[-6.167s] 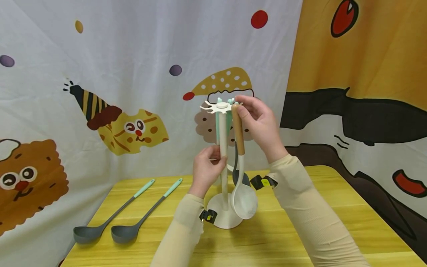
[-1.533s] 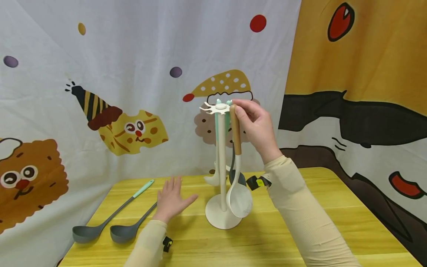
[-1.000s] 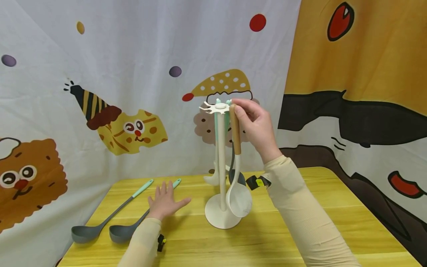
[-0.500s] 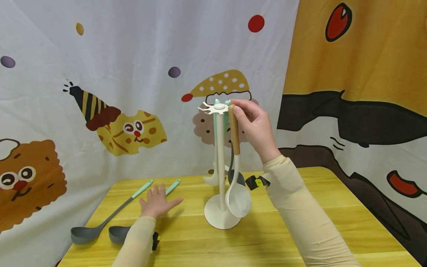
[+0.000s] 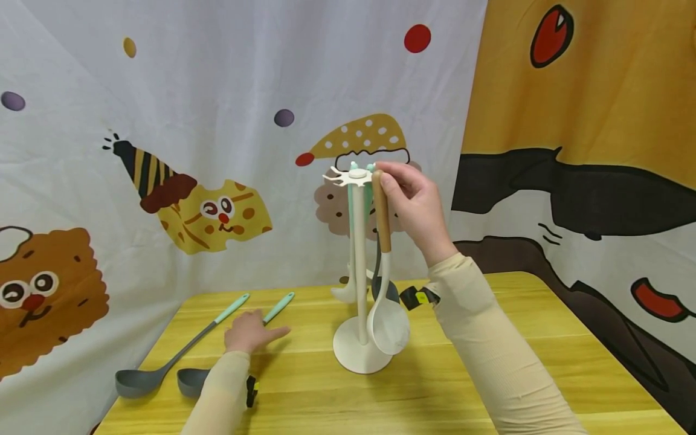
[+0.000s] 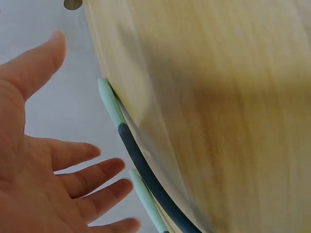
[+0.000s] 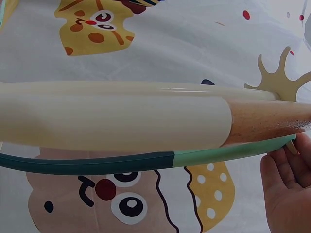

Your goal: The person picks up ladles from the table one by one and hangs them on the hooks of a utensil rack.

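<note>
At the top of the white utensil stand (image 5: pixel 360 260), my right hand (image 5: pixel 421 211) pinches the wooden handle (image 5: pixel 382 217) of a white ladle (image 5: pixel 388 329) between thumb and fingers. The ladle hangs upright beside the pole, its bowl above the stand's base. My left hand (image 5: pixel 249 334) is over the nearer of two grey ladles with mint handles, hiding the middle of its shaft; its bowl (image 5: pixel 191 382) and handle (image 5: pixel 279 307) show. In the left wrist view the left fingers (image 6: pixel 104 194) are spread, slightly bent, and hold nothing. The other grey ladle (image 5: pixel 137 383) lies further left.
Utensils with mint handles hang behind the pole, including one with a dark grey shaft (image 7: pixel 97 164). Curved white hooks (image 7: pixel 284 73) ring the stand's top. The wooden table (image 5: pixel 489 374) ends at a printed curtain (image 5: pixel 228 109).
My left hand has let go of the stand's pole and moved down and left over the grey ladle; its fingers now point downward. My right hand stays at the white ladle's handle top.
</note>
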Available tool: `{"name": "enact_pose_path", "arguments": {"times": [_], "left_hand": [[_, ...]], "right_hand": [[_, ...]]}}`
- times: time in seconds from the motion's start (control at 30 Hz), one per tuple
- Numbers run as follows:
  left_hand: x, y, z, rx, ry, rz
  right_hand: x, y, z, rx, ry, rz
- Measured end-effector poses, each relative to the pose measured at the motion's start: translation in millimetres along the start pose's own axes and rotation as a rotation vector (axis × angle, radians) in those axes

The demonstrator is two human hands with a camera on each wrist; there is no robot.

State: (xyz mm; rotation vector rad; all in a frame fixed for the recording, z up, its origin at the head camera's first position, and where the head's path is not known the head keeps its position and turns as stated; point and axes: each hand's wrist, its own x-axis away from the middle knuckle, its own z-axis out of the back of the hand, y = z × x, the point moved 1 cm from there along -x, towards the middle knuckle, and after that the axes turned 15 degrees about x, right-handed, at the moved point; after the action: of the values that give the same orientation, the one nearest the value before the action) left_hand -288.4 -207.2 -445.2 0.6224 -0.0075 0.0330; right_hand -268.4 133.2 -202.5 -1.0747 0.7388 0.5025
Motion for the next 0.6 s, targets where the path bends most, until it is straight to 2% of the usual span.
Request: {"name": "enact_pose_path", "arguments": {"times": [0.13,0.37,0.6], "left_hand": [[-0.3,-3.2,1.3,0.033,-0.033,0.031],[-0.4,-8.4,4.5,0.051,-0.054,0.058],[-3.5,-12.6,4.8,0.032,-0.044,0.074]], "right_hand": [[0.0,0,0,0.002,0.003,0.002],[0.2,0,0,0.017,0.005,-0.001],[0.5,-1,0,0.01,0.005,0.001]]}}
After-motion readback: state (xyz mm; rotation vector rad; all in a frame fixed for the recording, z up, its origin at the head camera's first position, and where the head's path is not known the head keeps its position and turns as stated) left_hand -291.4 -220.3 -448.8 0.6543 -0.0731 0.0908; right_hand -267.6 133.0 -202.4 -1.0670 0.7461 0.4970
